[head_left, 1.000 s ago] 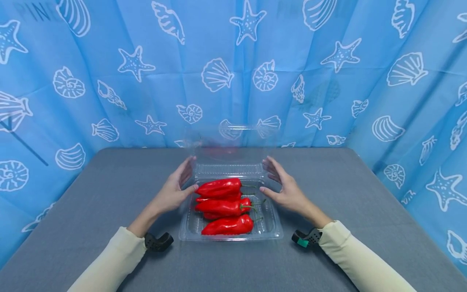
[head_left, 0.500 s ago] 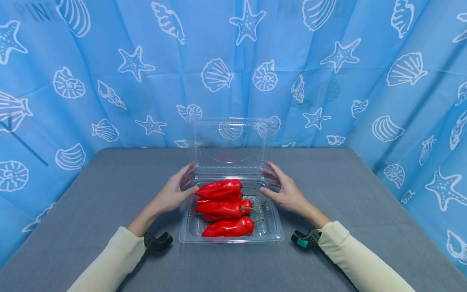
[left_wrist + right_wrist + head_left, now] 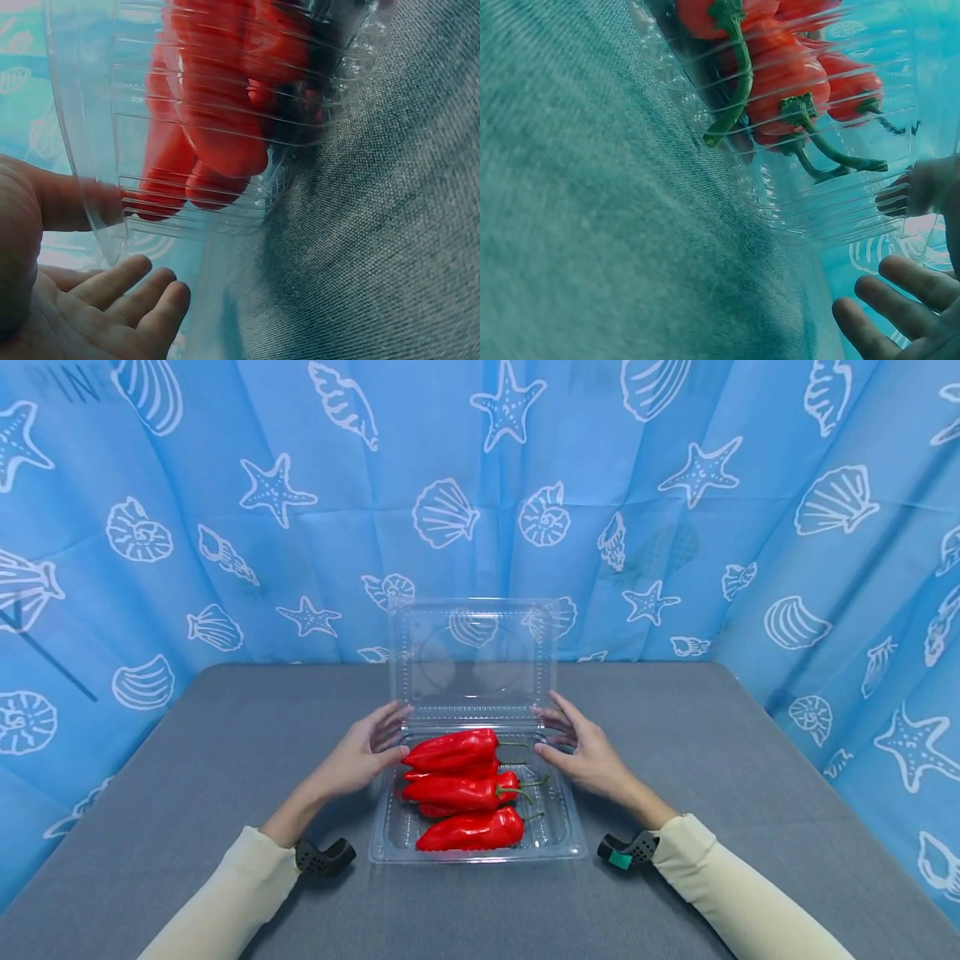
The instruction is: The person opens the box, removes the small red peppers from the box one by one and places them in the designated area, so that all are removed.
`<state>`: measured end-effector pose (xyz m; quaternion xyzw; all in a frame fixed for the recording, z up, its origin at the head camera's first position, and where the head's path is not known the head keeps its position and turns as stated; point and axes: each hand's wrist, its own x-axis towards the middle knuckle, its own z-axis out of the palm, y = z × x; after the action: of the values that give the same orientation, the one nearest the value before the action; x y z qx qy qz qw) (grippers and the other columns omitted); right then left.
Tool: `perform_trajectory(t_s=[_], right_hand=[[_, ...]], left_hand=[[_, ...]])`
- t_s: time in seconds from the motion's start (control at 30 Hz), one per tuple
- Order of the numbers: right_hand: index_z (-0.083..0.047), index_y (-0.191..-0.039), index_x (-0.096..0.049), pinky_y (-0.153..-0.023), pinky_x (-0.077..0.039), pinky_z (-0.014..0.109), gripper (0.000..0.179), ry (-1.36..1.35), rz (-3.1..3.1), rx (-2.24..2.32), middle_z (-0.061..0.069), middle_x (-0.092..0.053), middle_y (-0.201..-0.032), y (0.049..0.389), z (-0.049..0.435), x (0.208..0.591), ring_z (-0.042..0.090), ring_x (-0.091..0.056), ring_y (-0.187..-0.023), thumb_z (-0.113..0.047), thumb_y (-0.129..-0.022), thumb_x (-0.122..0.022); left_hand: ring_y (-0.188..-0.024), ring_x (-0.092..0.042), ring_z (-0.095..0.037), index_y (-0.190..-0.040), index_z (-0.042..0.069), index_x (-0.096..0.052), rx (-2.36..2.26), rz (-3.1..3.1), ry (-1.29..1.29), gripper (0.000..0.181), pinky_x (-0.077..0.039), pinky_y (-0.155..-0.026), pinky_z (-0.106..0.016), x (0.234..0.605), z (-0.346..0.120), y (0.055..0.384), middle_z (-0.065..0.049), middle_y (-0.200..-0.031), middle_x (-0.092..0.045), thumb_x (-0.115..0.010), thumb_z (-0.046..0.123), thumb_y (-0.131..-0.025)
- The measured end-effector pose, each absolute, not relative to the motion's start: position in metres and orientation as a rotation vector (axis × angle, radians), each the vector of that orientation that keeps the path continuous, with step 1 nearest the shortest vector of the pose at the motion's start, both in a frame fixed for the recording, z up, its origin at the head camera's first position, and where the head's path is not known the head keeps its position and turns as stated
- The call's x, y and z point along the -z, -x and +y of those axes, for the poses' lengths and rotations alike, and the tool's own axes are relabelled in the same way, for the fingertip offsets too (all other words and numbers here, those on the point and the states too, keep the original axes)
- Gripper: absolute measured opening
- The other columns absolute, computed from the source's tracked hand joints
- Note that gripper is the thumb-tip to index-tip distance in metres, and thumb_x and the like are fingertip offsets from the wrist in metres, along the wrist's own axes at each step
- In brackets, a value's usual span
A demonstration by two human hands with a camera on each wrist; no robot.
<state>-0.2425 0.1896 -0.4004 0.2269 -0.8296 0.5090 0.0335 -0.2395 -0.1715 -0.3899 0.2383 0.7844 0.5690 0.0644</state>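
A clear plastic clamshell box (image 3: 562, 839) sits on the table with several red pointed peppers (image 3: 471, 831) in its base, green stems to the right. Its transparent lid (image 3: 480, 681) stands raised at the back. My left hand (image 3: 356, 756) is at the rear left corner, thumb tip over the rim beside the rearmost pepper (image 3: 453, 749), fingers stretched behind the wall. At the rear right corner is my right hand (image 3: 588, 752), its thumb likewise over the rim. Both wrist views show the fingers extended and apart from the ribbed side wall.
The box rests on a grey cloth-covered table (image 3: 262, 735). Behind and around the table hangs a blue curtain (image 3: 480, 468) printed with white shells and starfish. Black wrist straps (image 3: 326, 857) sit on both wrists.
The lid, blurred earlier, now stands sharp with its top edge higher in view. The box has shifted slightly toward me, peppers with it. Both hands have stayed nearly in place.
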Motion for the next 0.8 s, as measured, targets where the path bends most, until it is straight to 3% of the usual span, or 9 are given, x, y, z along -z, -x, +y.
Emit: perform_trajectory(t_s=[0.3,0.57,0.8], right_hand=[[0.008,-0.155,-0.025,-0.099,-0.051,0.051,0.079,-0.678,-2.549,-1.567,0.027,-0.054,-0.142,0.2421,0.1892,0.4013,0.043,-0.056,-0.127,0.0,-0.091,-0.071],[0.013,-0.152,-0.028,-0.098,-0.052,0.05,0.076,-0.609,-2.578,-1.601,0.032,-0.056,-0.137,0.2413,0.1892,0.4036,0.046,-0.064,-0.112,-0.001,-0.091,-0.071],[0.014,-0.15,-0.03,-0.105,-0.045,0.053,0.072,-0.594,-2.586,-1.62,0.03,-0.059,-0.134,0.2411,0.1894,0.4062,0.047,-0.056,-0.125,-0.004,-0.093,-0.07]], left_hand=[[-0.145,-0.029,-0.049,-0.155,-0.013,-0.013,-1.638,2.365,-0.609,0.074,-0.033,-0.113,-0.056,0.3877,-0.171,0.2384,-0.029,-0.158,-0.031,-0.058,0.001,-0.099],[-0.146,-0.03,-0.046,-0.156,-0.012,-0.015,-1.606,2.355,-0.553,0.071,-0.034,-0.113,-0.056,0.388,-0.1706,0.2378,-0.029,-0.158,-0.033,-0.056,0.003,-0.1],[-0.146,-0.028,-0.047,-0.156,-0.011,-0.016,-1.556,2.364,-0.505,0.071,-0.033,-0.113,-0.056,0.3865,-0.1709,0.2385,-0.03,-0.158,-0.03,-0.056,0.008,-0.101]])
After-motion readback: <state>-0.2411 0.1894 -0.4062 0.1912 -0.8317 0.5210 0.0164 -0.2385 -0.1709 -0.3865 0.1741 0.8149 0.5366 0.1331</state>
